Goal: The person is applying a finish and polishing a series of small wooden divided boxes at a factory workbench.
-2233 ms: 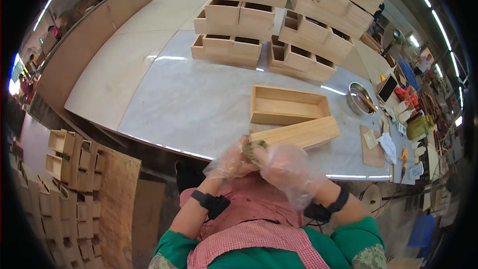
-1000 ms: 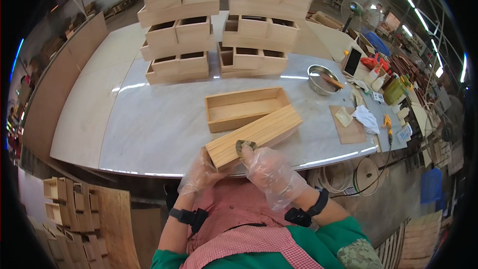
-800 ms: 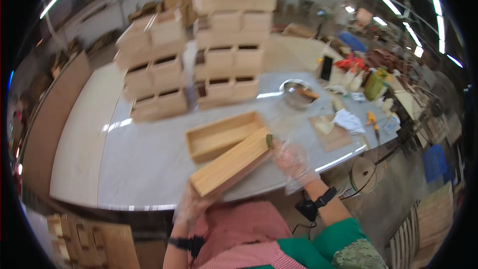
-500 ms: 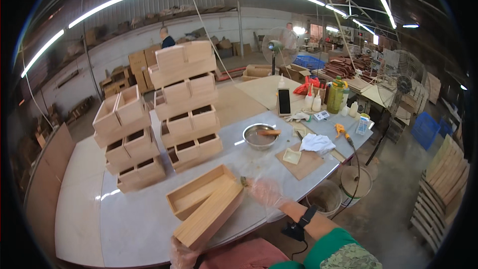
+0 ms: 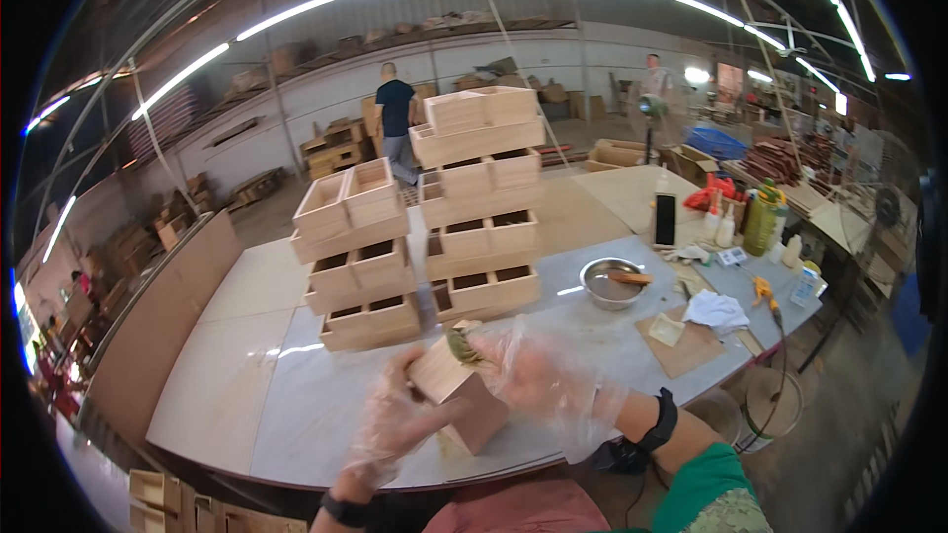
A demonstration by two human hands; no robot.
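Note:
A pale wooden box (image 5: 478, 417) is tilted up at the near side of the grey-topped table. My left hand (image 5: 395, 424), in a clear plastic glove, grips its left side with the thumb across the near part. My right hand (image 5: 528, 370), gloved the same way, pinches a greenish cloth-like pad (image 5: 462, 343) against the box's upper end. The right fingertips are partly hidden by the loose glove. Just beyond, a left stack (image 5: 360, 266) and a taller right stack (image 5: 484, 207) of divided wooden boxes stand on the table.
To the right are a metal bowl (image 5: 610, 281) with a wooden-handled tool in it, a white cloth (image 5: 716, 311), a yellow corded tool (image 5: 762, 288), a dark phone (image 5: 665, 220) and several bottles. Buckets stand below the right edge. A person (image 5: 397, 116) is beyond the stacks.
The box has been tilted and turned end-up. My left hand has moved up along its side; the right has brought the pad onto its end. My view has swung left.

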